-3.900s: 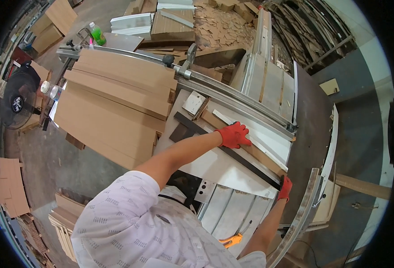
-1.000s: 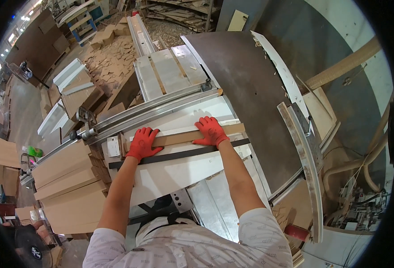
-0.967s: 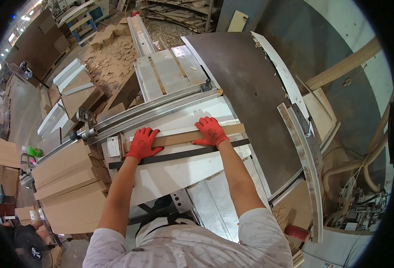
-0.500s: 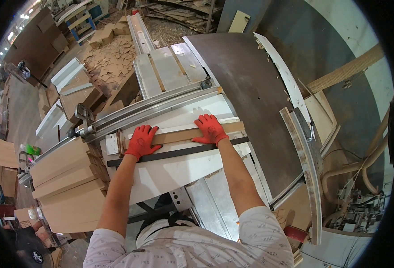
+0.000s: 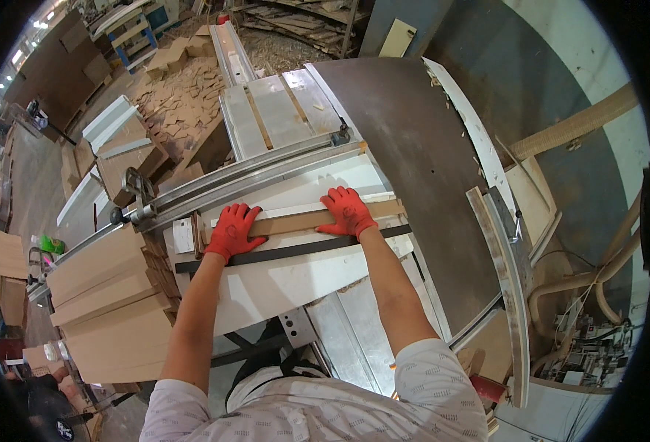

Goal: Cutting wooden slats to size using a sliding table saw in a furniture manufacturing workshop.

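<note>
A long, narrow, light-brown wooden strip (image 5: 306, 219) lies on the white saw desk (image 5: 288, 276) against the grey metal fence rail (image 5: 255, 175). It is pressed flat under the open left hand (image 5: 233, 230) and right hand (image 5: 347, 212), both in red gloves; no grip closes. Pressure is best kept even, the strip tight against the rail.

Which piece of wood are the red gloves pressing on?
The long thin wooden strip on the white saw table, under the left hand and right hand. The stacked boards lie untouched, left.

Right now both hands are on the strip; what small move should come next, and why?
Probably push the strip forward with the sliding table: the left hand and right hand press it flat against the metal fence.
</note>
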`<control>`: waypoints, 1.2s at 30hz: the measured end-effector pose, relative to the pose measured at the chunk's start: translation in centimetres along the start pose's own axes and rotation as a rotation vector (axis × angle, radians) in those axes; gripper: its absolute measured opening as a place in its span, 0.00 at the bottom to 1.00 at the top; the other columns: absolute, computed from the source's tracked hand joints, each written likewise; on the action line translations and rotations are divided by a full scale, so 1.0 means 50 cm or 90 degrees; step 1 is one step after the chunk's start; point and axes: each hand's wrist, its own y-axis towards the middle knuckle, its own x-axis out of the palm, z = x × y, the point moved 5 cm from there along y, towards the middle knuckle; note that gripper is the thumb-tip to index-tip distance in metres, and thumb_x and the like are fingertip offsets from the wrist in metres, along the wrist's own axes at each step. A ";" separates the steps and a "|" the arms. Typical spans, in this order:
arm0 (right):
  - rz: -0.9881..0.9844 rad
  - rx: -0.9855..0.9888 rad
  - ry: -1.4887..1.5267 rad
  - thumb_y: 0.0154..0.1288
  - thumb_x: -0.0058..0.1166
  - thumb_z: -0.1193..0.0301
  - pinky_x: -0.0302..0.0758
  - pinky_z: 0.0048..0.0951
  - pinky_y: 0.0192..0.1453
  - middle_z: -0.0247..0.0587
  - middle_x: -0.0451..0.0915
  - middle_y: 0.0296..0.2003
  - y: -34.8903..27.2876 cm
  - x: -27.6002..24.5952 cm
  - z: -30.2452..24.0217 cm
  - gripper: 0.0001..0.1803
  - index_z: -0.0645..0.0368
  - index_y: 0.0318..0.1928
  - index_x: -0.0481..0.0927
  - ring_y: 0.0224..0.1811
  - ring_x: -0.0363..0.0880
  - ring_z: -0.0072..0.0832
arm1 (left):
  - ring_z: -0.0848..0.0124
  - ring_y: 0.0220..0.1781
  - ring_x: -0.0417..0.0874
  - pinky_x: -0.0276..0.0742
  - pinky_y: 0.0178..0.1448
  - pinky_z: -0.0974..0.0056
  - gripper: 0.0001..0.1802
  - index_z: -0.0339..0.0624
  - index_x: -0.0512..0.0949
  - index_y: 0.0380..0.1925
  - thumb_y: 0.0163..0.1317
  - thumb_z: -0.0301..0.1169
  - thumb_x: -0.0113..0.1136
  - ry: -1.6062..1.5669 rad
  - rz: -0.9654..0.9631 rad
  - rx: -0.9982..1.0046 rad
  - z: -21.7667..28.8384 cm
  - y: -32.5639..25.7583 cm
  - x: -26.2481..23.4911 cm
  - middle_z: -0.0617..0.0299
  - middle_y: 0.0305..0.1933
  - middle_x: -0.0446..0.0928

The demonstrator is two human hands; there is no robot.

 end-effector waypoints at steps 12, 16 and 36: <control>-0.033 0.028 0.004 0.50 0.60 0.34 0.65 0.41 0.65 0.44 0.73 0.51 -0.006 -0.015 -0.016 0.43 0.54 0.56 0.77 0.58 0.70 0.41 | 0.55 0.61 0.72 0.66 0.63 0.51 0.40 0.47 0.72 0.61 0.50 0.52 0.71 -0.036 0.009 -0.061 0.010 -0.016 -0.004 0.55 0.57 0.73; 0.169 0.178 0.150 0.47 0.71 0.52 0.63 0.47 0.68 0.46 0.72 0.56 -0.058 -0.054 -0.059 0.39 0.50 0.60 0.74 0.61 0.68 0.45 | 0.56 0.64 0.71 0.63 0.68 0.51 0.39 0.48 0.73 0.60 0.48 0.48 0.73 -0.056 0.073 -0.073 0.016 -0.033 0.000 0.58 0.61 0.73; 0.452 1.115 0.107 0.51 0.68 0.57 0.76 0.51 0.43 0.52 0.83 0.35 -1.047 -0.088 -0.407 0.27 0.56 0.47 0.72 0.39 0.82 0.52 | 0.58 0.63 0.74 0.58 0.70 0.54 0.38 0.51 0.76 0.58 0.44 0.47 0.76 -0.120 0.109 -0.133 0.005 -0.035 0.048 0.56 0.57 0.78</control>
